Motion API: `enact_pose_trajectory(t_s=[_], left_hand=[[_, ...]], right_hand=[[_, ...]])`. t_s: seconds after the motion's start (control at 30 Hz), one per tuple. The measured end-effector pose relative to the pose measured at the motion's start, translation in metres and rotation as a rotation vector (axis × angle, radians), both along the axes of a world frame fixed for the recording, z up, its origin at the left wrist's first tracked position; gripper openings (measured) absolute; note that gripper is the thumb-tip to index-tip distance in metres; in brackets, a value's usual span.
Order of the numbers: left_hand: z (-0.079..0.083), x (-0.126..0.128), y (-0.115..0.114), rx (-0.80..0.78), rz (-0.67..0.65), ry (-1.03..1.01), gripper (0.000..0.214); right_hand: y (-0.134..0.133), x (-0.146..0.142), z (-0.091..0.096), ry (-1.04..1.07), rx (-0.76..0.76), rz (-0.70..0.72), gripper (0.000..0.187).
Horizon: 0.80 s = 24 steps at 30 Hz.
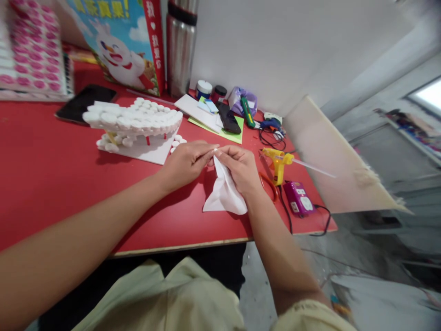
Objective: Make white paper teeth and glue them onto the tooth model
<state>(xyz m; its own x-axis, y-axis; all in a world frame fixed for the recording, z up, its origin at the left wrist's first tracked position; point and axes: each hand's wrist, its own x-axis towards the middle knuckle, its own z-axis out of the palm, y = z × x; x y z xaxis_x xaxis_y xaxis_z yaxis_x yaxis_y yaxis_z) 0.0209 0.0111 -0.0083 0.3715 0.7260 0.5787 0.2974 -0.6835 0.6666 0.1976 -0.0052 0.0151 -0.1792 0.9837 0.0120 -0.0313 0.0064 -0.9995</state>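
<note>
A white tissue (225, 191) hangs from my fingertips, its loose end spread over the red table. My right hand (239, 165) is closed in a pinch on its gathered upper tip. Close against it, my left hand (188, 163) pinches at the same tip, thumb and fingers together. Whether something small is wrapped in the tip is hidden by the fingers. Left of my hands stands a model covered in white round pieces (132, 117), raised on short red posts above a white board (151, 149). Several loose white round pieces (177, 141) lie beside it.
A yellow glue gun (277, 163), orange-handled tool (268, 186) and purple power adapter (298, 197) with cords lie right on the red table (138, 234). Behind are a steel flask (181, 55), a picture box (120, 46), jars, a green cutter (247, 111) and a black phone (86, 103).
</note>
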Motion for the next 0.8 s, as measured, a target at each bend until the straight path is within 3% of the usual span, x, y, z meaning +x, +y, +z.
enact_pose_trajectory(t_s=[0.2,0.37,0.5,0.6,0.8], left_hand=[[-0.002,-0.001,-0.002,0.105,0.084,0.186,0.033],[-0.001,0.000,-0.004,0.051,0.118,0.198,0.033],[0.002,0.001,-0.004,-0.018,0.117,0.040,0.027],[0.005,-0.001,-0.003,-0.070,0.065,-0.063,0.026],[0.005,-0.003,-0.002,-0.116,0.025,-0.085,0.025]], right_hand=[[0.001,0.002,-0.003,0.034,-0.064,-0.018,0.026],[0.006,0.000,-0.006,0.109,-0.186,-0.062,0.029],[0.014,0.001,0.000,0.289,-0.559,0.119,0.041],[0.017,0.005,0.002,0.402,-0.736,0.256,0.049],[0.014,0.009,0.002,0.559,-0.704,0.330,0.036]])
